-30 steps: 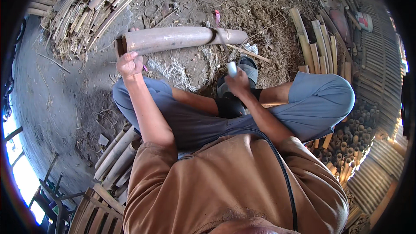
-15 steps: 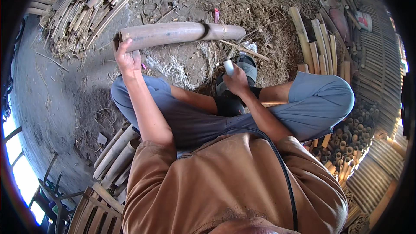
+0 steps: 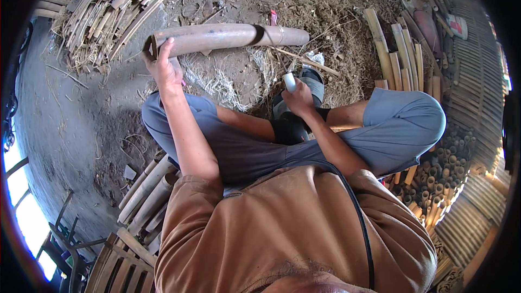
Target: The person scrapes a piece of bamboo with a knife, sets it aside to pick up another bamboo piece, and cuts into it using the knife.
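Note:
A long, thick bamboo pole lies crosswise in front of me, its hollow end to the left. My left hand grips that end, thumb on top and the other fingers partly hidden around the near and under side. My right hand is closed around a tool with a white cylindrical handle, just below the pole's right part. A thin dark line runs from the handle up toward a dark band on the pole; whether it is a blade seen edge-on is hard to make out.
Split bamboo strips are piled at the far left. Upright bamboo pieces stand at the right, with many short tubes stacked nearer. White shavings lie on the ground. More poles rest at my left beside a slatted wooden piece.
The pole's left part has risen slightly in view and its right end has moved a little right. My right hand and the white handle have shifted slightly right.

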Tool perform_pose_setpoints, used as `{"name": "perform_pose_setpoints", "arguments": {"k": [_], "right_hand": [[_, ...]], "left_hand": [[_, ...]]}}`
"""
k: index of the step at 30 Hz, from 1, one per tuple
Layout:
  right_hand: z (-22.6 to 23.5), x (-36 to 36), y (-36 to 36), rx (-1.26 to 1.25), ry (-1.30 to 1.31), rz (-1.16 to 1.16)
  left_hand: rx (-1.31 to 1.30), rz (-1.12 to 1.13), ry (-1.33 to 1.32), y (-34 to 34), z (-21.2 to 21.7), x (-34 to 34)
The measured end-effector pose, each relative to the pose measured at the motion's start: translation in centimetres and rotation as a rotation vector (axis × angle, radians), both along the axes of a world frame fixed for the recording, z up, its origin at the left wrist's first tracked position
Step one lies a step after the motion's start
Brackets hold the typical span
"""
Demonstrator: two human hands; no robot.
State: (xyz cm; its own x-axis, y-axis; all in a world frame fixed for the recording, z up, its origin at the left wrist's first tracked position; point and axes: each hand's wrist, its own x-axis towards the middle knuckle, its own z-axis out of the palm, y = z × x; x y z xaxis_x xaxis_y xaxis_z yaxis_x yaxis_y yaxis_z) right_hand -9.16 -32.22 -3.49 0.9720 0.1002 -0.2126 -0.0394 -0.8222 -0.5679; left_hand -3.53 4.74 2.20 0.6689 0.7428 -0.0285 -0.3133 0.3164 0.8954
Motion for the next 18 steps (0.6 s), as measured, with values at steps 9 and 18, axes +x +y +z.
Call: {"name": "perform_pose_setpoints", "arguments": {"k": [9,18], "right_hand": [[-5.7,0.5,-5.2,-0.016,0.174,-0.383],[2.6,0.4,1.2,-0.008,0.106,0.098]], "left_hand": [[-0.199,-0.100,-0.008,0.5,-0.6,0.5],[-0.326,-0.123,-0.007,3.3,-3.3,-0.5]]}}
